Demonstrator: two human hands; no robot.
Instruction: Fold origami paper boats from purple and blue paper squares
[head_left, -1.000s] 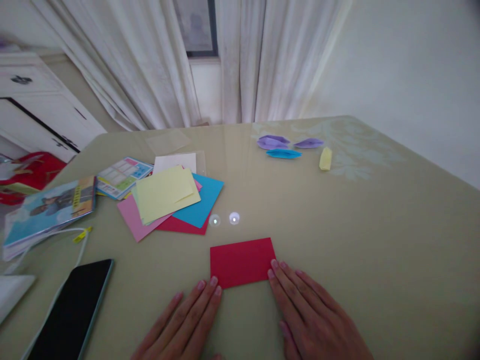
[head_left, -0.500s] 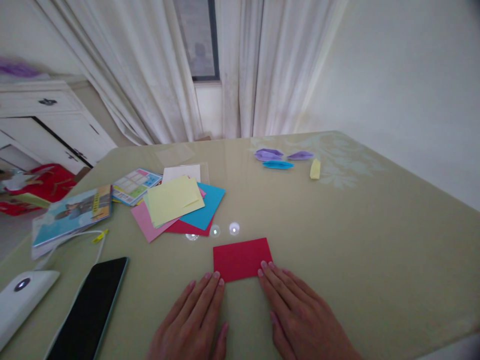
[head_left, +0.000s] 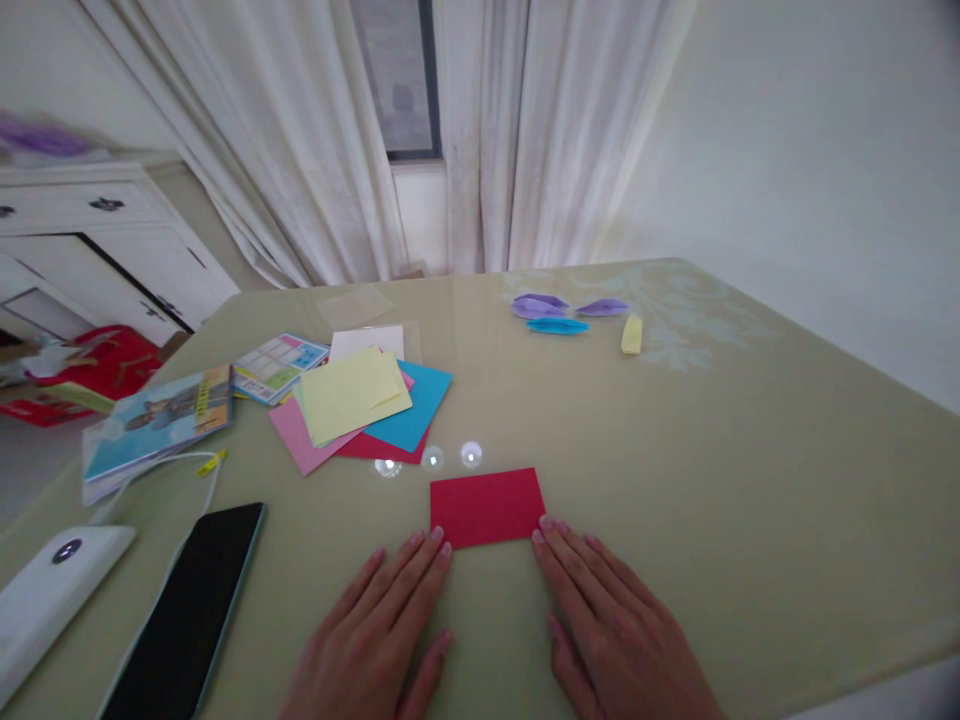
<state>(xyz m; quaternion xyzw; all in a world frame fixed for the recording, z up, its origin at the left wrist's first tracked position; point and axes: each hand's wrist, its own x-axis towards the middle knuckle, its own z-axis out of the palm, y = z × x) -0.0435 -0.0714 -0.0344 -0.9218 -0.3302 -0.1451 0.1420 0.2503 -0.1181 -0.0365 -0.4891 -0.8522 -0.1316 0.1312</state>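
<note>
A red paper rectangle [head_left: 487, 508], apparently folded, lies flat on the table in front of me. My left hand [head_left: 382, 630] rests with outstretched fingers, its fingertips touching the paper's near left corner. At the near right corner, the fingertips of my right hand [head_left: 615, 625] press down, the fingers straight and the thumb apart. Neither hand grips anything. Beyond the red paper, to the left, is a loose pile of coloured sheets, with a yellow sheet [head_left: 352, 395] on top and a blue sheet [head_left: 420, 405] partly under it.
A black phone [head_left: 191, 610] and a white device [head_left: 64, 590] with a cable lie at left. Booklets [head_left: 161, 415] sit behind them. Folded purple paper pieces [head_left: 540, 306], a folded blue piece [head_left: 557, 326] and a small yellow one [head_left: 632, 335] stand near the table's far edge.
My right fingertips have slid slightly right along the near edge to the paper's corner. The left hand stays at the left corner. The whole view has shifted a little.
</note>
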